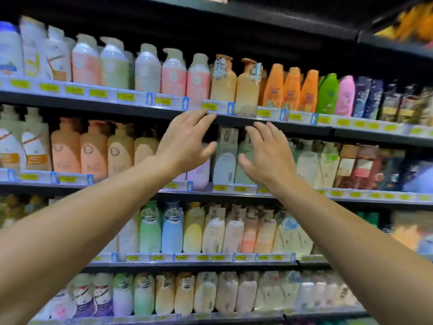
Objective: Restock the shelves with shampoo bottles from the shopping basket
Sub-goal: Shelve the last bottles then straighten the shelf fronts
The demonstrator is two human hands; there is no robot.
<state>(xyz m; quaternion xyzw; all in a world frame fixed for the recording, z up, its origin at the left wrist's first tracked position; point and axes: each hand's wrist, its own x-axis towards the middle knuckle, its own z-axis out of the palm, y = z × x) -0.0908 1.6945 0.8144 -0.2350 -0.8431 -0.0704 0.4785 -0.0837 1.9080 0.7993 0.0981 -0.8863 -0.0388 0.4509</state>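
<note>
Both hands raised before the second shelf, fingers loosely spread, gripping nothing. Left hand (185,141) in front of a pale lilac bottle (199,172), fingertips by the dark metal shelf edge (234,119) above. Right hand (264,153) just beside, apart from the left, covering part of a pale green bottle (243,160). Between them, a grey-green pump-top shampoo bottle (225,160) upright on the shelf. Contact with any bottle: cannot tell. Yellow price tags (209,106) along the rails.
</note>
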